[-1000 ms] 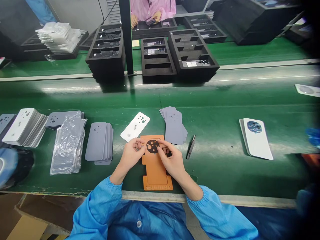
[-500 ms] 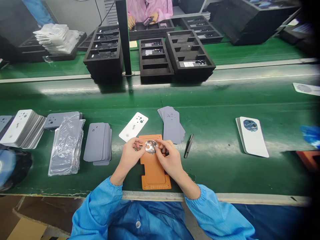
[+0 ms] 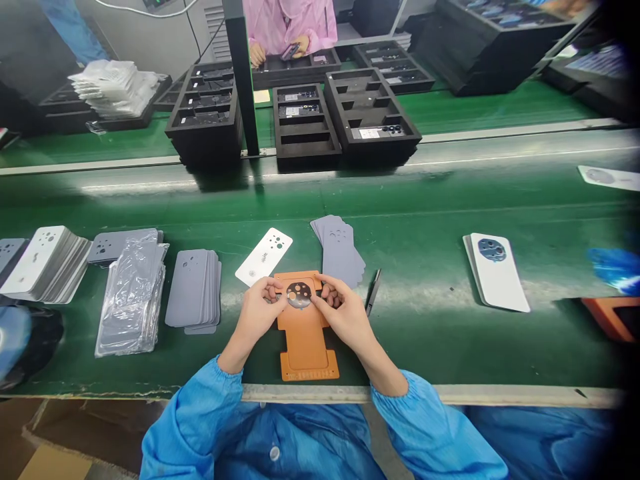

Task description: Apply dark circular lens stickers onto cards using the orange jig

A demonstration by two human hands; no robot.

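Between my hands is a thin, dark, shiny round plate with several holes, over the upper part of an orange jig. My left hand pinches the plate's left edge, its other fingers curled. At the right edge, the thumb and curled fingers of my right hand pinch it too. Just beyond the jig lies a white phone-shaped sheet with holes, tilted. A fanned pile of grey sheets rests behind my right hand, and dark tweezers lie beside that hand.
Stacks of grey sheets, plastic-wrapped sheets and white sheets stand left. White panels with a dark round patch lie right. Black trays line the back, beside a black post. A person in pink works opposite.
The round plate has turned from bright silver to dark as its tilt altered. My right fingertips have drawn slightly away from its upper edge. The whole view has shifted a little.
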